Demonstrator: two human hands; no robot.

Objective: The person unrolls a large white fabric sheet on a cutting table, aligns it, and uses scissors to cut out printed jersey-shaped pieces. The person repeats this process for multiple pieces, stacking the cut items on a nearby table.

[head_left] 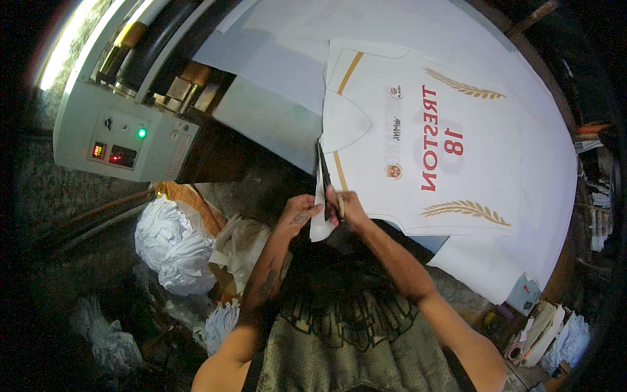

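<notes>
A large white sheet (385,147) printed with a jersey front lies on the table, its red lettering and gold leaf sprays turned sideways. My right hand (351,208) is closed on the handles of a pair of scissors (323,162). Their dark blades point away from me along the sheet's left edge, by the printed neckline. Close beside them, my left hand (305,210) pinches a narrow white strip (320,227) at that edge. The strip's lower end hangs toward me, and part of the blades is hidden behind it.
At the upper left stands a pale machine with rollers and a control panel (121,140) showing a green light. Below it sits a white bundle of cloth (173,245) among crumpled paper. More white sheeting (480,264) hangs over the near right table edge, with stacked material (545,336) beneath.
</notes>
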